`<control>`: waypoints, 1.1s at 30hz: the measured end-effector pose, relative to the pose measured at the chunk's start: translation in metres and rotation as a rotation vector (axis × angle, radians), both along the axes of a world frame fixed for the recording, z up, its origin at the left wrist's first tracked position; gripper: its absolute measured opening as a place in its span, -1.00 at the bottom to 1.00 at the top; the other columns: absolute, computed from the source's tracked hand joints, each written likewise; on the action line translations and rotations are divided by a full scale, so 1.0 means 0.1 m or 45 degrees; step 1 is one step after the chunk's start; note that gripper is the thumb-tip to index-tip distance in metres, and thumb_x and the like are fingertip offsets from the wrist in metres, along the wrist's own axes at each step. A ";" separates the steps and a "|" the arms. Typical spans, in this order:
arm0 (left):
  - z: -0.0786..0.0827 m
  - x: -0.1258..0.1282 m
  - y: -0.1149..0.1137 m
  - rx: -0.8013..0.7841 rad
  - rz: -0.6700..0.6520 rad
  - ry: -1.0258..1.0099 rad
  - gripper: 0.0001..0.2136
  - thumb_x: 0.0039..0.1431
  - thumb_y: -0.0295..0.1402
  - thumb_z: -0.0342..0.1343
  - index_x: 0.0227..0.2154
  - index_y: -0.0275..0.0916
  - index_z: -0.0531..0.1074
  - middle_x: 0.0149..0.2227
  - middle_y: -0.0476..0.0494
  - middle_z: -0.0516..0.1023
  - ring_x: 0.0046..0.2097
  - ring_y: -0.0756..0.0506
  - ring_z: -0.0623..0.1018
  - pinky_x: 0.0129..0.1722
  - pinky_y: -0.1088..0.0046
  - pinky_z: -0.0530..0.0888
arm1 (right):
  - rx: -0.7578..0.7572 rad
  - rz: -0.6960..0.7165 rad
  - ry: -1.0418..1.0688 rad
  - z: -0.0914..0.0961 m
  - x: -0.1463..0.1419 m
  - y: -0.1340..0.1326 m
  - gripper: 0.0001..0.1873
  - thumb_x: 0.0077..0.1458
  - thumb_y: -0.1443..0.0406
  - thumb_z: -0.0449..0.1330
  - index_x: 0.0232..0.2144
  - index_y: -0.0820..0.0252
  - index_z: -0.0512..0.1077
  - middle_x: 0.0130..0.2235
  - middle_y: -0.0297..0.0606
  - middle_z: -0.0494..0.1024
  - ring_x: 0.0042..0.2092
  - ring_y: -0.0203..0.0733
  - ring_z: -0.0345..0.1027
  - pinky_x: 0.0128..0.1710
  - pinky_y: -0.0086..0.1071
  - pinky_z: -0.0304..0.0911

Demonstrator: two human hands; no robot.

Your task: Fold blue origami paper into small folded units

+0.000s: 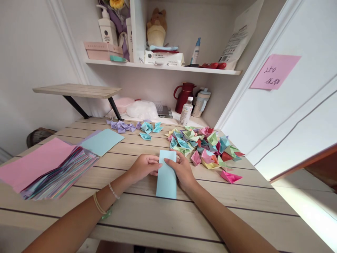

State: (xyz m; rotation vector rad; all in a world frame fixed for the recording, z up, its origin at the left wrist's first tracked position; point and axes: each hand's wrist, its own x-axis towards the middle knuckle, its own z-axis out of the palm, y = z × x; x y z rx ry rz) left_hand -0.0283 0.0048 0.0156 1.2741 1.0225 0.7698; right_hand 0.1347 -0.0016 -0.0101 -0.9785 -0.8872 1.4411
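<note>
Blue paper: a folded rectangle between the two hands, above the table's middle; whether its lower edge touches the wood I cannot tell.
Left hand: pinching the paper's left edge, thumb in front; some fingertips are hidden behind it.
Right hand: gripping the right edge, thumb flat on the front, other fingers mostly hidden behind.
Boats: a mixed-colour heap beyond the right hand, overlapping too much to count.
Purple pieces: bunched at the back, their shapes hard to separate.
Stack: fanned at left, its top covered by a pink sheet, which is cut off by the picture's edge.
Bottle: before a red jug, hiding part of it.
Note: on the wall at right, reading "250"; the lower writing is unclear.
Basket: partly hidden behind the table.
</note>
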 end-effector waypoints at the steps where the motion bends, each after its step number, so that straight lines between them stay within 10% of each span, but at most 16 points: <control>1: 0.00 0.00 0.00 0.002 -0.006 0.001 -0.61 -0.13 -0.27 0.26 -0.21 -0.36 0.49 -0.35 -0.24 0.58 -0.40 -0.07 0.55 -0.40 0.44 0.48 | 0.001 0.003 0.000 0.00 0.00 0.00 -0.35 -0.29 0.21 0.37 -0.11 0.14 0.24 -0.37 -0.31 0.52 -0.45 -0.21 0.39 -0.47 -0.33 0.33; 33: -0.04 -0.01 0.00 0.034 -0.034 0.012 -0.58 -0.10 -0.25 0.23 -0.15 -0.35 0.46 -0.29 -0.26 0.57 -0.33 -0.10 0.56 -0.36 0.43 0.49 | -0.007 -0.006 -0.038 0.00 0.00 0.02 -0.33 -0.30 0.22 0.35 -0.08 0.16 0.24 -0.41 -0.31 0.50 -0.46 -0.21 0.38 -0.46 -0.33 0.32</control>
